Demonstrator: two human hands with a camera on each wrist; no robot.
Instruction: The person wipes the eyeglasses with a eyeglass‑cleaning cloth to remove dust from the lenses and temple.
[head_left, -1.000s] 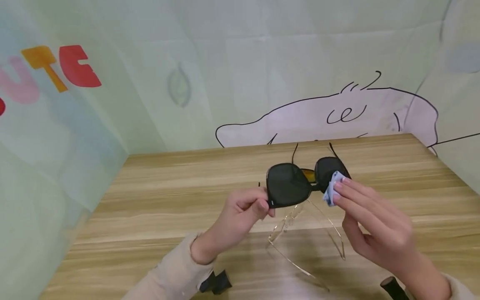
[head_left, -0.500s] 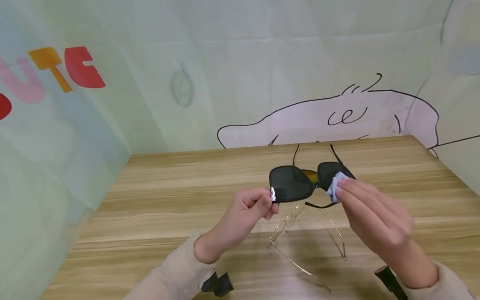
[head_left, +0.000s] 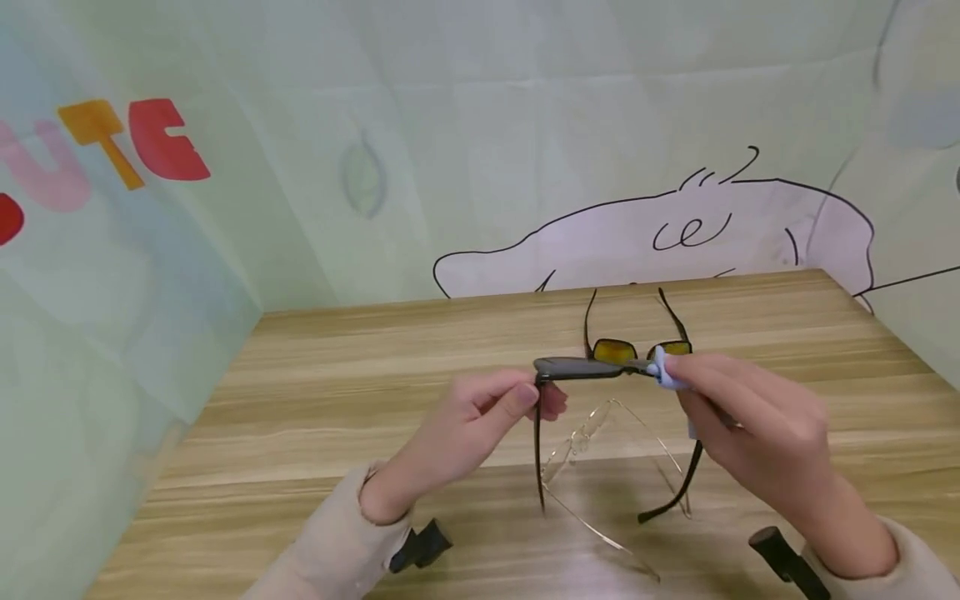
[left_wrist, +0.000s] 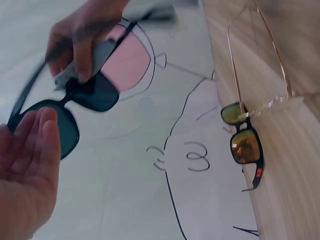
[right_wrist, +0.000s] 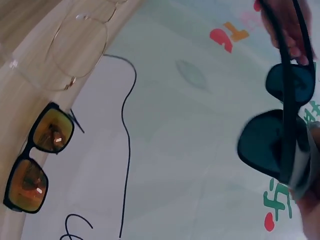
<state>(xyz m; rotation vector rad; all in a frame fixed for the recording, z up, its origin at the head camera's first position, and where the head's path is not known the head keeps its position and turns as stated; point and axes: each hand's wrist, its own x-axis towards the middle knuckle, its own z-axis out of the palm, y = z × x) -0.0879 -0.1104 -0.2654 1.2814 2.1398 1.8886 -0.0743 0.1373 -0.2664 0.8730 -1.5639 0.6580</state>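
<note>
Here, left grip (head_left: 472, 429) holds sunglasses (head_left: 577, 367), right grip (head_left: 765, 433) cloth (head_left: 663, 372) (amber-lensed glasses (head_left: 614, 351) partly hidden behind).

Left hand (head_left: 468, 433) up and pinching, thumb laid across in front of the fingers, the beige left sleeve (head_left: 322, 533) slanting in from the near left. Over on the right, the right hand (head_left: 768, 429) points left, fingers above, thumb beneath, pinching too, wrist bare above the beige right cuff (head_left: 911, 558).

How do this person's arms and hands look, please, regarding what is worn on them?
The left hand and right hand wear no gloves. Long beige sleeves reach toward the wrists, and a small black attachment shows at each wrist.
</note>
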